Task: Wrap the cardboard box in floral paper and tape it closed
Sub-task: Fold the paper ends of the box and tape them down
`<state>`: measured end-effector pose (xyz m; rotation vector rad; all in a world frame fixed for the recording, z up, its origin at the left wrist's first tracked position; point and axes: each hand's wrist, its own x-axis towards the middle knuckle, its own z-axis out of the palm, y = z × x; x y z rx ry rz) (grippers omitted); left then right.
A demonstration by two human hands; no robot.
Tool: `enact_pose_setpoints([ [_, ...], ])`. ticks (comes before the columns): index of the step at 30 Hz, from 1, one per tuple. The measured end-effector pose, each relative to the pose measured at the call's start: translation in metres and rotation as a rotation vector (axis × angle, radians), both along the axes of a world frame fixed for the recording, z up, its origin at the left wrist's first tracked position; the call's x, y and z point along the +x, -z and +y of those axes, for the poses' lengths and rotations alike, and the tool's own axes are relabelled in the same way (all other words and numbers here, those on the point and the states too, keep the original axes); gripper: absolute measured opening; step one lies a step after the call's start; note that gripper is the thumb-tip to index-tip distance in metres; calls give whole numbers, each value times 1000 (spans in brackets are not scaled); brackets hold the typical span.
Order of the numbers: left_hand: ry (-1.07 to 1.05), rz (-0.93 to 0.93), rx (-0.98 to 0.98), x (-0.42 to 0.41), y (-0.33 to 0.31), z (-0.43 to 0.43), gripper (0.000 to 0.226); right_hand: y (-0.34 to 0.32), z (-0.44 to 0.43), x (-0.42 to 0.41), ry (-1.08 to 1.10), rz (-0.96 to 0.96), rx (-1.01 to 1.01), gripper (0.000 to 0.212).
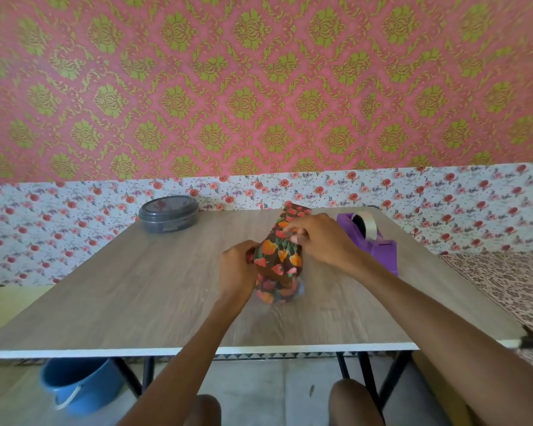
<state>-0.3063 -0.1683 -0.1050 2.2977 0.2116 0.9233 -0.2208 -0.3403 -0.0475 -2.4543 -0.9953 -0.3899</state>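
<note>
on table (136,287), l hand (237,269) grips side of wrapped box (279,262), r hand (320,241) pinches floral paper (296,210) atop.

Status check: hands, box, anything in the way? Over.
Left hand grips the side of the dark floral-wrapped box; right hand pinches paper on top. Purple plastic tape dispenser to its right, untouched. Nothing in the way.

Worn on the head at the near edge of the bench (120,287), facing forward and tilted down, toward the patterned wall (259,87) beyond the far edge. Wide-angled and close, within arm's reach of the paper-wrapped box (279,262) at mid-frame, with left hand (236,269) and right hand (320,241) reaching in from below. Low enough to catch the knees (356,401) and floor (274,392) under the bench.
</note>
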Motion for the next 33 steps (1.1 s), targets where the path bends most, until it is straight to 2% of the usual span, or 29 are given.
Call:
enact_pose_setpoints([
  [2,16,-72,76,3,-16,6,18,-8,1,2,-33,34,-86,50],
  [5,50,-40,148,10,-42,11,34,-10,4,4,-28,-83,-159,89],
  [7,83,-27,167,13,-54,10,46,-5,6,8,-47,-80,-132,102],
  [12,176,-63,215,18,-64,12,51,5,-2,19,-130,269,12,107],
  [16,211,-172,318,23,-69,15,51,1,-8,23,-124,334,-17,102],
  [19,185,-215,297,25,-76,11,51,2,-7,23,-151,348,34,82],
  [22,149,-123,207,29,-79,10,50,8,-10,19,-155,388,146,65],
  [26,49,106,34,33,-65,16,50,19,-19,16,-131,288,160,66],
  [28,59,299,-210,36,-47,21,43,24,-22,16,-97,268,163,69],
  [30,131,425,-456,36,-29,23,24,30,-23,17,-61,255,134,76],
  [33,116,370,-512,37,-14,25,13,38,-22,18,-22,222,129,80],
])
